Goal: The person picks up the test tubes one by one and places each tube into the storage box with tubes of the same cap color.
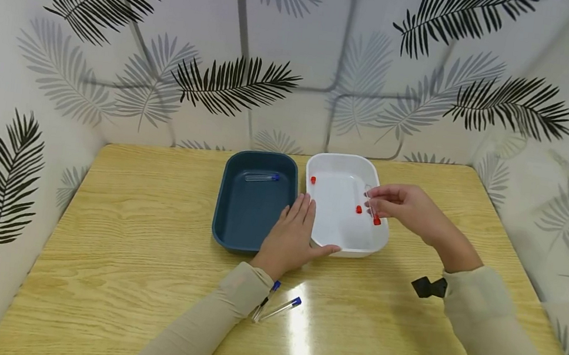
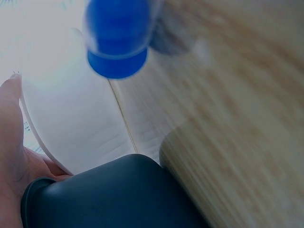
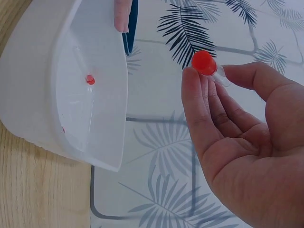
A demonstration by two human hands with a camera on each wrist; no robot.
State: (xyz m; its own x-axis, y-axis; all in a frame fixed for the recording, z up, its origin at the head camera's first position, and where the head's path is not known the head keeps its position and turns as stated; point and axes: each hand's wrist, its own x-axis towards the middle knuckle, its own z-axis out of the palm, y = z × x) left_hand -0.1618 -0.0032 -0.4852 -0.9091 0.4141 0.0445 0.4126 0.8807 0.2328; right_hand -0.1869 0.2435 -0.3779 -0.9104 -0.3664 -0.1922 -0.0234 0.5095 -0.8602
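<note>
Right of centre, right hand (image 1: 402,207) pinched a red-capped tube (image 3: 205,63); likely light, stiff, slippery; best gripped mid-length. Left hand (image 1: 290,234) lay against the white box (image 1: 334,222), fingers straight.

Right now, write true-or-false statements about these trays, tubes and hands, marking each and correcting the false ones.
1. The white, rounded rectangular tray stands right of the dark blue, rounded rectangular tray. True.
2. The right hand pinches a slender, clear tube. True.
3. That tube is blue-capped. False: it is red-capped.
4. The left hand lies at the trays' neighbouring rims. True.
5. The dark blue tray is empty. False: a clear, blue-capped tube lies inside.
</note>
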